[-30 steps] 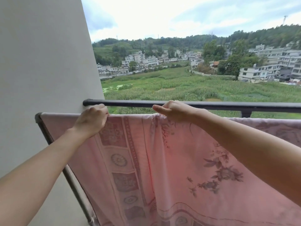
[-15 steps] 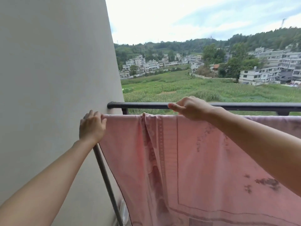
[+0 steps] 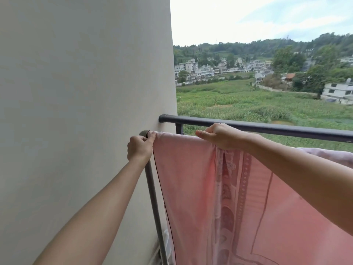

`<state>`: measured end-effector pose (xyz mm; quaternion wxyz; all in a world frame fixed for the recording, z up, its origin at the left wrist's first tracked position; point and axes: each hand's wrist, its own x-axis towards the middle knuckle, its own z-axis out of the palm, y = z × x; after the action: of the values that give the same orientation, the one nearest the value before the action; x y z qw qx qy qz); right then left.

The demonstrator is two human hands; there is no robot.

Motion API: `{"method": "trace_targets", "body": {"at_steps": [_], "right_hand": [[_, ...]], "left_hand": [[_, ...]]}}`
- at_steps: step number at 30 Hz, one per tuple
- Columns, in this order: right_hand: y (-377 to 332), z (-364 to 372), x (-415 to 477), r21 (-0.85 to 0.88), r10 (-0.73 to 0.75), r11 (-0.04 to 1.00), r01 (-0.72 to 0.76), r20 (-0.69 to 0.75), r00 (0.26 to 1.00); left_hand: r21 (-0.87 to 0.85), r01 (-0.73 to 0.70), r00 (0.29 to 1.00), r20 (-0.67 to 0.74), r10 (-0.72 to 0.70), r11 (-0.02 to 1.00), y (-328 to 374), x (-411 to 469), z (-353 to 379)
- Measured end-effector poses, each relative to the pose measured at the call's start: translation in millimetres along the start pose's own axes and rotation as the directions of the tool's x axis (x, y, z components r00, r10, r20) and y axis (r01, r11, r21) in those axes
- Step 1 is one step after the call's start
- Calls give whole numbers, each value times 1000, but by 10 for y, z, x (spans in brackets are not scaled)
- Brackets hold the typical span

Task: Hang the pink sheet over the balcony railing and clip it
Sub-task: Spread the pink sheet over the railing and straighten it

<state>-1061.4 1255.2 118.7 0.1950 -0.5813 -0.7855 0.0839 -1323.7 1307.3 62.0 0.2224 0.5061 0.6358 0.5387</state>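
Note:
The pink sheet (image 3: 191, 180), with a darker patterned border, hangs over a grey pipe rail just inside the dark balcony railing (image 3: 267, 127). My left hand (image 3: 140, 148) pinches the sheet's top left corner at the bend of the grey pipe (image 3: 152, 194). My right hand (image 3: 219, 135) grips the sheet's top edge further right, with the fabric bunched into folds below it. No clip is visible.
A plain beige wall (image 3: 80, 111) fills the left side and meets both rails. The grey pipe slants down along the wall to the bottom edge. Beyond the railing lie green fields, white houses and wooded hills. More pale fabric (image 3: 332, 154) lies on the rail at the far right.
The view has swung left, so the wall now fills more of it. The sheet's patterned border has shifted right of my right hand. My left hand has closed onto the corner at the pipe bend.

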Motion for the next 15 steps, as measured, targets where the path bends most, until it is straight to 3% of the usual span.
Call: {"method": "trace_targets", "body": {"at_steps": [4, 7, 13, 15], "right_hand": [[48, 50, 106, 64, -19, 998, 19, -9, 1000], [53, 61, 140, 76, -35, 996, 36, -10, 999], [47, 54, 160, 132, 28, 991, -23, -36, 999], [48, 4, 138, 186, 57, 981, -50, -31, 998]], "left_hand": [[-228, 95, 994, -36, -106, 969, 6, 67, 24], [-209, 66, 996, -39, -76, 976, 59, 108, 2], [-209, 182, 965, 224, -134, 961, 260, 463, -325], [-244, 206, 963, 223, -152, 948, 289, 603, -427]]}}
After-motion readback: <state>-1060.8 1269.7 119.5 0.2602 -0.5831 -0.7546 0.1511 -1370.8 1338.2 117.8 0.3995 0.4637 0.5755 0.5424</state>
